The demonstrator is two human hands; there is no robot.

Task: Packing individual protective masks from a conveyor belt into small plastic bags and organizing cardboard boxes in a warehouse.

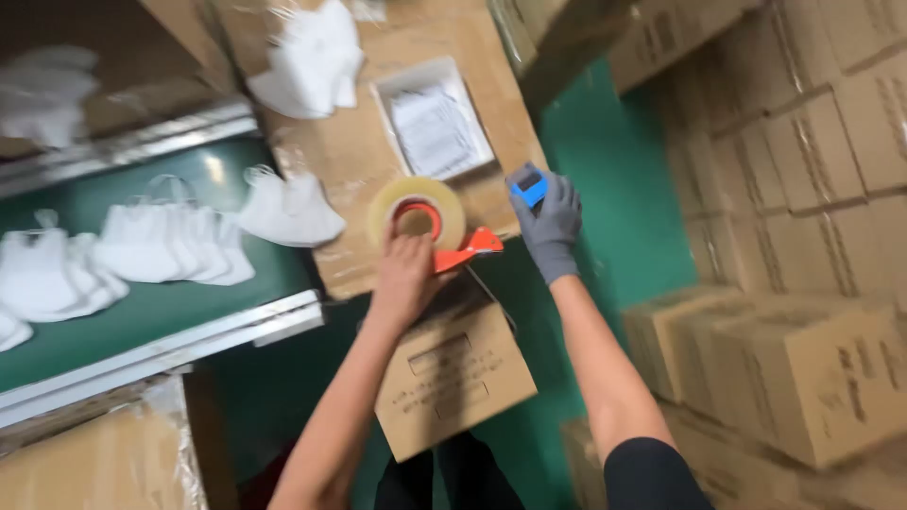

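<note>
Fingers (412, 247) of the bare left hand (404, 276) are wrapped around a tape dispenser (436, 227), which is held just above the near edge of a cardboard-covered desk (354, 156). A roll of clear tape with a pale yellowish sheen is carried on the dispenser, its red hub is seen in the middle, and an orange-red blade guard juts out to the right. The right hand (550, 222) is covered by a grey glove, and its fingers are clenched on a small blue object (531, 189), possibly a cutter, though the blur prevents certainty. Both hands are raised over a small brown cardboard box (453, 373) with dark printing on its side, which is held against the person's body below the desk. A shallow white tray (432, 118) of papers is set on the desk beyond the dispenser. White face masks (289, 210) are laid at the desk's left edge, and more are spread along a green conveyor belt (142, 302). Stacked cartons (803, 189) are seen to the right.
</note>
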